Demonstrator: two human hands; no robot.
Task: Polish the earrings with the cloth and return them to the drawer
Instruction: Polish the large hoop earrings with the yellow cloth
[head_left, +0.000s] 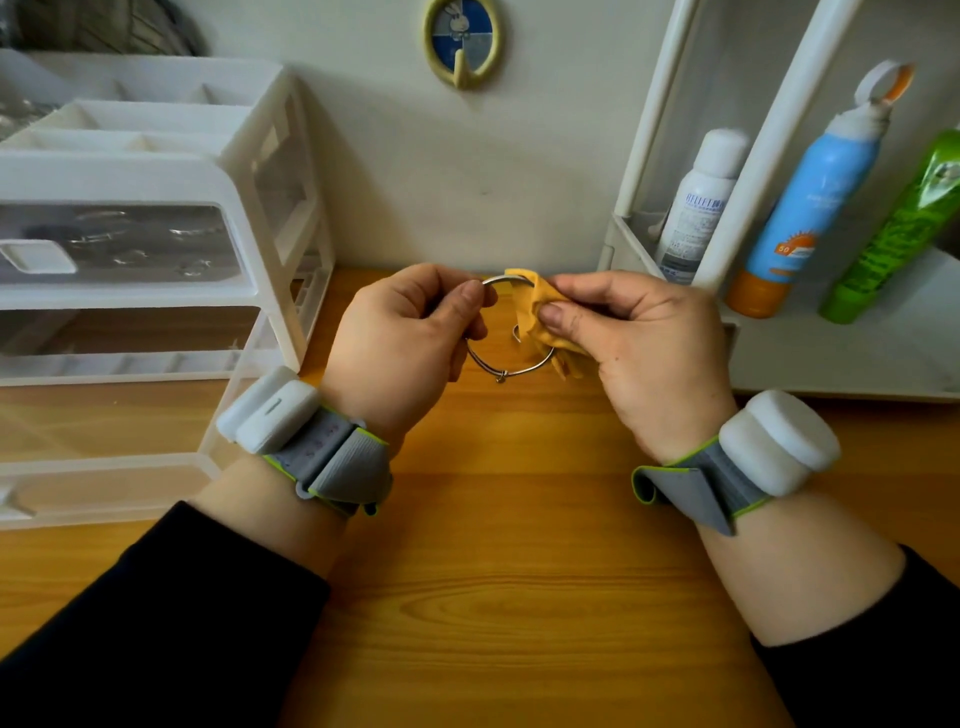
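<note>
My left hand (410, 332) pinches the left side of a large silver hoop earring (511, 368) between thumb and fingers. My right hand (639, 343) presses a yellow cloth (545, 312) around the hoop's right side, thumb on top of the cloth. A small clasp hangs at the hoop's bottom. Both hands hover just above the wooden desk (509, 571), near the wall. To the left stands a white plastic drawer unit (156, 270); its lower clear drawer (104, 467) is pulled out toward me. The upper drawer, shut, holds more silver jewellery (130, 239).
A white shelf rack (831, 364) at the right holds a white spray can (696, 208), a blue-and-orange sunscreen bottle (800, 218) and a green bottle (898, 228). A round yellow wall hook (462, 41) hangs above. Both wrists wear grey straps with white sensor blocks.
</note>
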